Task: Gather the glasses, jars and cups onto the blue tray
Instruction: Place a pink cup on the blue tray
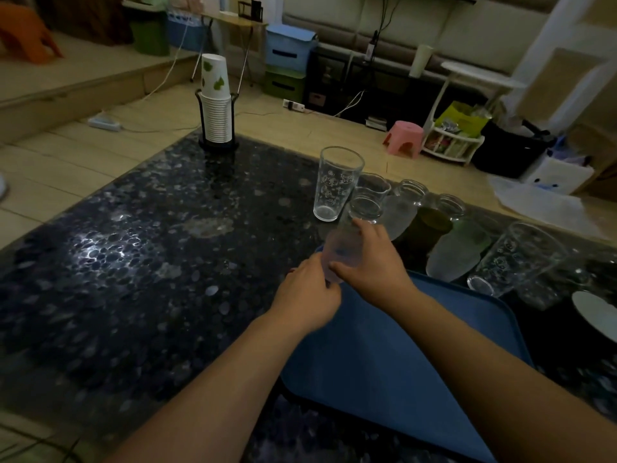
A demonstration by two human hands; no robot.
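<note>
Both hands meet on one frosted glass (347,243), tilted over the far left corner of the blue tray (394,355). The right hand (374,262) wraps its fingers round the side of the glass, thumb toward its base; the left hand (307,295) curls its fingers against the bottom end. The rim of the glass points away from the person, and it looks empty.

The tray lies flat on the dark pebble-patterned table (150,262) with nothing else showing on its bare surface. Just beyond the held glass stands a tall clear printed glass (335,185), upright and empty, with a smaller clear glass (374,187) just behind it. To the right runs a row along the tray's far edge: a frosted jar (402,208), a dark jar (430,222), another frosted glass (457,248) and a clear printed cup (514,259), all close beside one another. A white plate (597,315) shows at the right edge.

At the far left corner of the table, a stack of paper cups (216,105) sits in a black wire holder (218,145), well apart from the rest.
</note>
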